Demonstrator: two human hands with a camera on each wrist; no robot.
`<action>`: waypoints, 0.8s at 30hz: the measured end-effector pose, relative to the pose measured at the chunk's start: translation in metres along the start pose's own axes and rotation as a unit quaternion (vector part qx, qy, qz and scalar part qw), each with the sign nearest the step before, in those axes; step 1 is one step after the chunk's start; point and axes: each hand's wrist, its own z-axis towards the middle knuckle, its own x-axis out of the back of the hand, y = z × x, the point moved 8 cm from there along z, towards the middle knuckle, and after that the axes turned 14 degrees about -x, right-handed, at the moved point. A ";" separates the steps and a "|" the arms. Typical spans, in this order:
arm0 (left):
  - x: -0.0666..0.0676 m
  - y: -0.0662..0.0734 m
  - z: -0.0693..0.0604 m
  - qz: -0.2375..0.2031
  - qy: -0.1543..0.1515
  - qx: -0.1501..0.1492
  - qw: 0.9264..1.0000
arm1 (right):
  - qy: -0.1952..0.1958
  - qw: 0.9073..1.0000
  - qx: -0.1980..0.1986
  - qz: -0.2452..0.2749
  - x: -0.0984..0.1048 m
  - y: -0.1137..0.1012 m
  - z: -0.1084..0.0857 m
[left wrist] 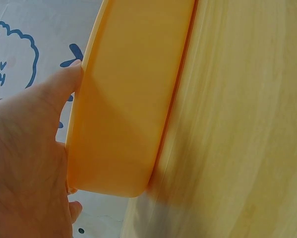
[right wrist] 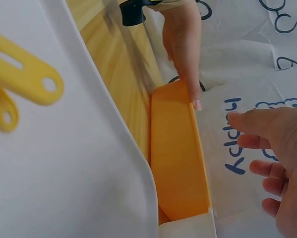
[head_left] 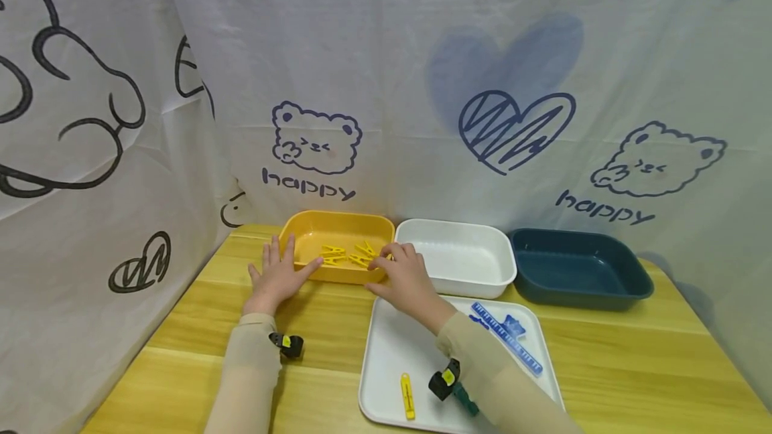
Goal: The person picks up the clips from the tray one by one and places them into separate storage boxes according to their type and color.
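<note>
Clips (head_left: 360, 260) are lying in the yellow bin (head_left: 338, 275), which is standing by the desk's (head_left: 319, 380) far left corner. The left hand (head_left: 274, 283) is touching the bin's rim, fingers spread wide; the right hand (head_left: 410, 280) is hovering over its near right corner, fingers bent loosely, seemingly holding nothing. Uneven pressing is risking a tipped bin and spilled clips.

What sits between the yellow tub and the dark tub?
The white tub sits between the yellow tub and the dark tub; the head view shows all three side by side.
</note>
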 end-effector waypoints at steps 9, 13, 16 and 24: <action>-0.002 -0.001 0.002 0.000 -0.002 0.002 1.000 | -0.008 0.999 -0.019 0.045 0.006 0.012 -0.020; -0.001 -0.002 0.001 -0.001 -0.002 0.003 1.000 | -0.017 0.998 -0.020 0.066 0.008 0.015 -0.028; 0.000 -0.001 0.000 -0.003 0.001 0.002 1.000 | -0.025 0.996 -0.021 0.081 0.008 0.017 -0.033; -0.001 -0.001 0.000 -0.001 0.000 0.000 1.000 | -0.049 0.993 -0.016 0.103 0.004 0.024 -0.048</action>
